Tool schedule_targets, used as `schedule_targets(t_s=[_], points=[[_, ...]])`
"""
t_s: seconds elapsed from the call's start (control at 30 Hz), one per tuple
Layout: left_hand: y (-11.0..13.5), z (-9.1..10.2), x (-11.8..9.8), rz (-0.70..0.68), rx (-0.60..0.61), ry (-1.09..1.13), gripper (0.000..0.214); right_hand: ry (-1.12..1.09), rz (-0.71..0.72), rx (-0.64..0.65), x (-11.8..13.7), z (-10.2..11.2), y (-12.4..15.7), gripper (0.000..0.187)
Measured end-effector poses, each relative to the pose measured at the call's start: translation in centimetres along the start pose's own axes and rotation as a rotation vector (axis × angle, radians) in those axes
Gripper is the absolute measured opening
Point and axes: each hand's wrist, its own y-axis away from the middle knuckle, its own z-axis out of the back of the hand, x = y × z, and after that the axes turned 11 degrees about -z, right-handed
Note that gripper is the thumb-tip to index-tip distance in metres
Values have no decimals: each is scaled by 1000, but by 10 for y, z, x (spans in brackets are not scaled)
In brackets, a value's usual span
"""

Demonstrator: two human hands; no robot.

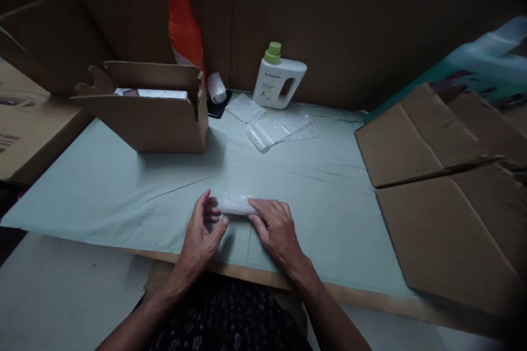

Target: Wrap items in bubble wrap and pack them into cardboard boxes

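Observation:
A small roll of bubble wrap [236, 204] lies across the front middle of the cloth-covered table; whatever it may enclose cannot be made out. My right hand [274, 225] is closed on its right end, thumb below and fingers on top. At the other end, my left hand [205, 225] is open, its fingers curved and apart from the thumb, close beside the roll. Whether the left fingertips touch the wrap is hard to tell.
Behind are flat bubble wrap sheets [280, 125], a white bottle with a green cap [269, 85], an orange bottle [184, 27], a wrapped piece [216, 88] and a dark flat object [218, 107]. An open carton [168, 123] stands left; cardboard boxes [448, 236] border the right.

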Motion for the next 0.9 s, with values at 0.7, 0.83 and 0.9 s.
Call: schedule_targets(t_s=[0.7, 0.83, 0.9], points=[[-167, 123, -47, -851, -330, -762, 62, -228, 185, -6, 81, 108, -141, 22], [-198, 134, -31, -838, -303, -827, 33, 256, 539, -115, 135, 118, -222, 21], [-197, 133, -23, -857, -327, -784, 28, 505, 639, -52, 157, 107, -256, 22]])
